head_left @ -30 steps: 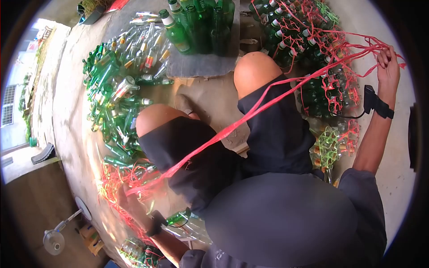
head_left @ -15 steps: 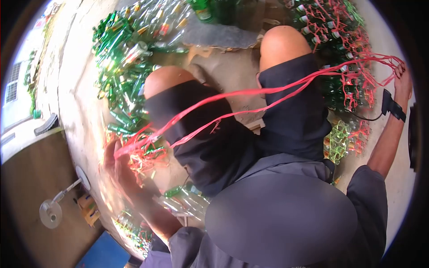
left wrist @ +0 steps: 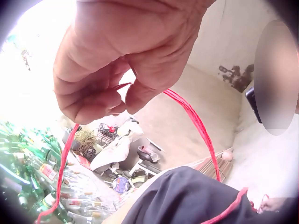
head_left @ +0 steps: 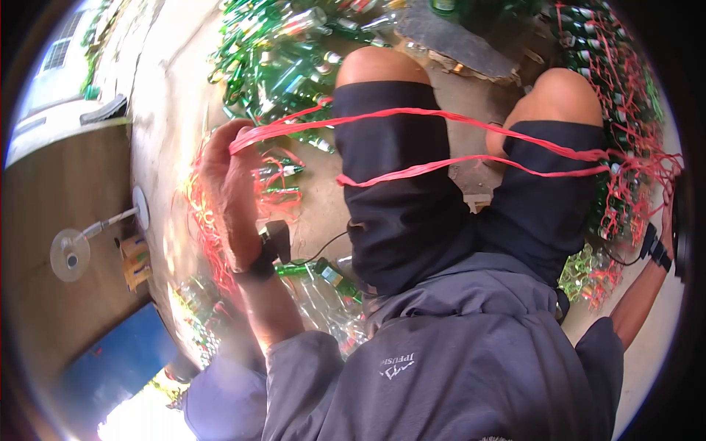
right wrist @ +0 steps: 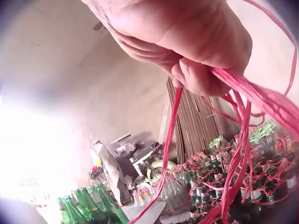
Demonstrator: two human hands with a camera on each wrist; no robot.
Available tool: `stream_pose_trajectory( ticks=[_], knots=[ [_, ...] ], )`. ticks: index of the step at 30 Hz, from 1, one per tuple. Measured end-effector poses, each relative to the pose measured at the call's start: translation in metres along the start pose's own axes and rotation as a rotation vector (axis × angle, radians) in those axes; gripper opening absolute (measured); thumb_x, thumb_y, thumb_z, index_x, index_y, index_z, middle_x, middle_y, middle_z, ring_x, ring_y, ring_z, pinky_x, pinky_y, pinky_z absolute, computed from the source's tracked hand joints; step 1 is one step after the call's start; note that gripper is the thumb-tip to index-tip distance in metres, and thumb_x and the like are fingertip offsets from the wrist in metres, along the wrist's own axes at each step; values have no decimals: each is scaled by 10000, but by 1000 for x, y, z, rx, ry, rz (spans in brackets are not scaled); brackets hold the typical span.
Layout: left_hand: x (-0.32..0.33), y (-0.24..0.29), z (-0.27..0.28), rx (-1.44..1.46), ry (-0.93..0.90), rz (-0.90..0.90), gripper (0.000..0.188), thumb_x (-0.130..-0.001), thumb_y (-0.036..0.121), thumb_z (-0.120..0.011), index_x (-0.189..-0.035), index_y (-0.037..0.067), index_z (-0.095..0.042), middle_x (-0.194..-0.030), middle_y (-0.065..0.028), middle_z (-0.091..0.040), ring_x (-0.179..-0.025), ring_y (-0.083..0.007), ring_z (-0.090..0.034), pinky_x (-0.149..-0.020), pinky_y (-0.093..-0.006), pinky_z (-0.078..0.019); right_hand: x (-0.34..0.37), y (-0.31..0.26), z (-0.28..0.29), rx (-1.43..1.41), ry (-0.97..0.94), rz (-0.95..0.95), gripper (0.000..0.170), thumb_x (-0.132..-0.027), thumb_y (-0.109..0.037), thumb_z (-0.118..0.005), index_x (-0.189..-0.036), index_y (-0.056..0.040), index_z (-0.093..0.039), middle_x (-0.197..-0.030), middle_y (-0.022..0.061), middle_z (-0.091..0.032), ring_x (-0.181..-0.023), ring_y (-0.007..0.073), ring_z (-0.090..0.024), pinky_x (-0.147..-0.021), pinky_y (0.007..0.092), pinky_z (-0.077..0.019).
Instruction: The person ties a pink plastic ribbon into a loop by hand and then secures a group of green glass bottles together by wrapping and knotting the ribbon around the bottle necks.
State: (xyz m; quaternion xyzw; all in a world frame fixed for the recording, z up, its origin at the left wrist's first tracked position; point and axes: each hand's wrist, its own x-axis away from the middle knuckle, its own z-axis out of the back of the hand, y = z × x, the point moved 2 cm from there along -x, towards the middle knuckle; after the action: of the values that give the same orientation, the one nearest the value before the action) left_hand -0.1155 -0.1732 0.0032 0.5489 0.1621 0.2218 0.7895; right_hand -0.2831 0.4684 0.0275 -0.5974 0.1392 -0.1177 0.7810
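Red plastic twine (head_left: 412, 112) stretches across the person's thighs between both hands, with a second strand below it. At the left, the left hand (head_left: 229, 187) pinches one end between thumb and fingers; in the left wrist view that hand (left wrist: 121, 60) has a thin red strand (left wrist: 196, 123) passing through its fingertips. The right hand (head_left: 668, 202) is at the far right edge, partly cut off. In the right wrist view the right hand (right wrist: 187, 42) grips several red strands (right wrist: 240, 154) that hang from its curled fingers.
Loose green bottles (head_left: 276, 66) lie at upper left. Netted bottles (head_left: 588, 44) stand at upper right, beside a dark board (head_left: 456, 37). More red twine (head_left: 202, 213) lies by the left hand. A fan (head_left: 71, 256) is at the left.
The view has swung, and the knees sit further right in it. The left hand is raised higher in the head view, and the twine lies flatter across the thighs.
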Motion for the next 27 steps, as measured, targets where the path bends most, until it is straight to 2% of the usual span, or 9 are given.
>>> stream_pose_trajectory(
  ticks=[4,11,12,15,17,19,20,25,27],
  knots=[
    [5,5,-2,48,8,2,220,-1010,190,-663,-1136,12,-686,-880,29,-657,-723,-29,-514,-641,-208,-425,14,14,-24,146,-247,-85,219,-971,-186,-626,-1095,-21,-555,-747,4,-522,-521,92,-386,-466,231,-344],
    [3,14,-2,3,139,-95,206,-1002,153,-668,-1136,-2,-677,-919,5,-662,-796,-44,-563,-686,-211,-457,-29,91,19,491,-422,-304,183,-1001,-246,-644,-1058,-72,-643,-770,-55,-542,-545,40,-376,-474,208,-276],
    [3,18,-1,-14,159,-136,208,-1002,149,-666,-1141,-6,-672,-932,0,-663,-814,-46,-571,-701,-211,-465,-39,111,26,603,-460,-277,215,-986,-333,-682,-1068,-137,-656,-731,-115,-514,-520,12,-381,-470,206,-284],
    [1,33,-3,11,212,-183,223,-1000,149,-667,-1152,-15,-662,-939,-4,-662,-821,-46,-570,-723,-209,-467,-46,143,28,651,-626,-261,189,-995,-301,-669,-1038,-118,-647,-736,-99,-518,-536,14,-398,-470,206,-283],
    [0,40,-4,19,244,-158,234,-993,143,-677,-1157,-23,-654,-944,-8,-661,-835,-52,-573,-751,-208,-473,-48,156,22,660,-617,-131,147,-998,-260,-655,-1010,-114,-642,-729,-89,-519,-544,16,-411,-475,212,-297],
    [-3,42,-4,22,243,-250,240,-985,133,-688,-1159,-27,-649,-957,-11,-660,-848,-54,-572,-765,-207,-475,-33,141,2,658,-766,-259,94,-994,-194,-629,-1022,-105,-644,-732,-74,-536,-545,20,-418,-484,213,-315],
    [-5,42,-3,24,239,-266,240,-977,121,-697,-1160,-25,-647,-978,-16,-659,-870,-56,-575,-785,-208,-476,-51,174,18,636,-806,-172,57,-972,-111,-586,-1009,-92,-625,-734,-59,-550,-544,31,-442,-485,212,-340],
    [-5,48,-4,38,243,-312,242,-981,111,-693,-1172,-28,-640,-991,-21,-658,-892,-61,-584,-799,-206,-475,-22,133,-11,756,-829,-163,130,-931,-10,-519,-1028,-40,-601,-780,-3,-575,-594,98,-530,-534,255,-431],
    [-4,51,-4,63,235,-318,244,-983,107,-691,-1177,-31,-637,-986,-21,-656,-896,-63,-586,-803,-205,-475,-28,133,3,1015,-785,252,191,-936,-8,-536,-1112,-27,-610,-902,49,-606,-731,131,-585,-643,275,-481]
  ],
)
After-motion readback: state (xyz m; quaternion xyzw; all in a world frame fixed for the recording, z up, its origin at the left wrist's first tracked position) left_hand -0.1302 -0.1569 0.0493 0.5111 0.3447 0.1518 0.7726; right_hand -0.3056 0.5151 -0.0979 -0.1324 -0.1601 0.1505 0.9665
